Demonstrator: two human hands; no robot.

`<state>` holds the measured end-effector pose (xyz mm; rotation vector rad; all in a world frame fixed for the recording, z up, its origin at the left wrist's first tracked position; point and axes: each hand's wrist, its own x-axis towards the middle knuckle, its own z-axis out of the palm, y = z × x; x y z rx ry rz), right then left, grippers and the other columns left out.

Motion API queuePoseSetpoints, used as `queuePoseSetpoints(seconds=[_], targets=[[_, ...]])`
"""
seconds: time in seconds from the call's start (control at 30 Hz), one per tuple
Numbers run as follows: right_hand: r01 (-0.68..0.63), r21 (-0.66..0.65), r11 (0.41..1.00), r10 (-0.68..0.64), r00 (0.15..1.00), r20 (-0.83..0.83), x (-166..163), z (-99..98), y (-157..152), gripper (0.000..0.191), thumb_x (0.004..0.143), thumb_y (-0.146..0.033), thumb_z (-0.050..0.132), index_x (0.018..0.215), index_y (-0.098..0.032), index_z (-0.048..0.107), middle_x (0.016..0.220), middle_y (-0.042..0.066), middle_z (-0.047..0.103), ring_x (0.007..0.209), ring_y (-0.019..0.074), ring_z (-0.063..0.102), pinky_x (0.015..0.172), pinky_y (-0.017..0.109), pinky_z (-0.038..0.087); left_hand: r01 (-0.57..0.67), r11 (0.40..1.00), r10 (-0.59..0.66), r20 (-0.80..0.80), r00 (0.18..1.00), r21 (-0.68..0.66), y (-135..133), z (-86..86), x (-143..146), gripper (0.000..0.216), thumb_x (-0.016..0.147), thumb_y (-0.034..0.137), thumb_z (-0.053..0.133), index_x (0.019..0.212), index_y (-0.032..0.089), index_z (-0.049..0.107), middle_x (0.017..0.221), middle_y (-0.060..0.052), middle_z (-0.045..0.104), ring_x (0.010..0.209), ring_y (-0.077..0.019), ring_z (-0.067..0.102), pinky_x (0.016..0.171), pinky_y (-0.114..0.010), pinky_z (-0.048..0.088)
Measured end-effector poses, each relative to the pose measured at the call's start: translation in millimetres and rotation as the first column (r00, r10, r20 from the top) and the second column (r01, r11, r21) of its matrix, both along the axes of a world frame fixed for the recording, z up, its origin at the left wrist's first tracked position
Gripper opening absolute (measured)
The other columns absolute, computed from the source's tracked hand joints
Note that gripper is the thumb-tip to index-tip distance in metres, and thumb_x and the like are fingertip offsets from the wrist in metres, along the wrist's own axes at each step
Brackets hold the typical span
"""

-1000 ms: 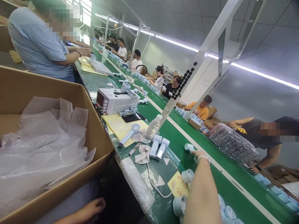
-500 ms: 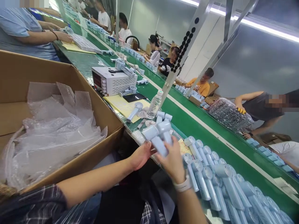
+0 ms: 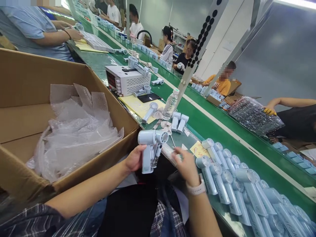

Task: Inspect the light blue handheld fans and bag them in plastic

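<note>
Two handheld fans (image 3: 147, 159) stand nearly upright, side by side, above my lap, just beside the cardboard box (image 3: 61, 70) of clear bubble-wrap sheets (image 3: 79, 128). My left hand (image 3: 134, 158) is clamped on them, thumb in front, its fingers mostly hidden behind. Half a second ago both my hands were at the pair; now my right hand (image 3: 185, 164) is apart from them, slightly blurred, fingers loosely parted around nothing I can see. So the left grip alone bears both, I judge, leaving the right free near the rows of fans (image 3: 228, 187).
</note>
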<state>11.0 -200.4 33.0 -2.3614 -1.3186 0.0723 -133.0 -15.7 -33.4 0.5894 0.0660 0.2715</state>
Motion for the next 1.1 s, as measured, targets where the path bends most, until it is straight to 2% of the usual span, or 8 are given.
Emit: queuePoseSetpoints(seconds=[0.1,0.23,0.43,0.5,0.57,0.7,0.87,1.1], targets=[[0.358,-0.062,0.932,-0.343,0.923,0.176,49,6.8,1,0.032,0.101,-0.027,0.048,0.095,-0.012,0.075,0.097,0.02,0.072,0.104,0.0324,0.064,0.096,0.05,0.047,0.013,0.999,-0.012,-0.02,1.0,0.053,0,-4.3,-7,0.05,0.075,0.048,0.081,0.109,0.012,0.077,0.102,-0.013,0.08,0.086,-0.027,0.076,0.077,-0.034,0.061],[0.373,-0.111,0.921,-0.345,0.916,0.206,77,3.8,9,0.034,0.092,-0.006,0.045,0.067,-0.015,0.067,0.082,0.021,0.068,0.099,0.0348,0.061,0.099,0.058,0.039,-0.024,0.995,0.029,-0.051,0.998,0.095,0,-0.2,-8,0.049,0.074,0.051,0.085,0.103,0.012,0.077,0.095,-0.012,0.08,0.077,-0.0234,0.075,0.07,-0.03,0.06],[0.18,-0.134,0.975,-0.16,0.976,0.146,30,9.8,22,0.023,0.092,-0.008,0.049,0.086,-0.014,0.071,0.095,0.018,0.073,0.101,0.0302,0.066,0.103,0.048,0.042,-0.122,0.992,0.12,0.037,0.992,0.043,7,15.9,3,0.055,0.07,0.057,0.087,0.101,0.013,0.076,0.098,-0.011,0.08,0.093,-0.0259,0.075,0.083,-0.032,0.06],[0.034,-0.059,0.998,-0.038,0.997,-0.062,1,8.2,21,0.018,0.096,-0.02,0.053,0.096,-0.017,0.07,0.088,0.01,0.074,0.086,0.0234,0.069,0.088,0.036,0.051,-0.107,0.994,0.106,0.064,0.992,0.013,10,24.9,6,0.063,0.069,0.067,0.082,0.101,0.013,0.075,0.099,-0.012,0.079,0.098,-0.0284,0.075,0.086,-0.035,0.059],[-0.073,0.113,0.991,0.111,0.915,-0.387,-28,3.0,20,0.018,0.095,-0.029,0.056,0.097,-0.019,0.071,0.079,0.004,0.074,0.073,0.019,0.069,0.073,0.029,0.052,-0.113,0.994,0.113,0.09,0.99,-0.01,12,36.8,9,0.07,0.064,0.075,0.081,0.097,0.014,0.074,0.1,-0.012,0.079,0.098,-0.0291,0.075,0.086,-0.036,0.059],[-0.004,0.341,0.94,0.247,0.698,-0.672,-63,-6.6,30,0.021,0.087,-0.036,0.063,0.081,-0.019,0.072,0.066,0.002,0.07,0.063,0.0177,0.066,0.064,0.028,0.05,-0.182,0.982,0.186,0.146,0.972,-0.042,13,63.8,18,0.069,0.053,0.077,0.084,0.081,0.016,0.069,0.103,-0.01,0.077,0.101,-0.0308,0.074,0.088,-0.039,0.059],[0.06,0.489,0.87,0.296,0.729,-0.617,-70,-6.4,43,0.033,0.093,-0.043,0.061,0.069,-0.021,0.061,0.061,-0.001,0.063,0.06,0.0151,0.059,0.062,0.027,0.046,-0.249,0.968,0.25,0.189,0.95,-0.028,7,83.2,27,0.071,0.051,0.081,0.082,0.074,0.016,0.065,0.109,-0.011,0.075,0.111,-0.0345,0.07,0.092,-0.042,0.059],[0.199,0.564,0.802,0.336,0.63,-0.7,-82,-20.1,46,0.044,0.099,-0.057,0.056,0.072,-0.022,0.052,0.053,-0.006,0.048,0.051,0.0123,0.049,0.053,0.025,0.04,-0.412,0.909,0.389,0.223,0.894,0.065,-1,69.6,35,0.073,0.05,0.083,0.08,0.067,0.015,0.063,0.105,-0.014,0.075,0.116,-0.0361,0.067,0.09,-0.04,0.058]])
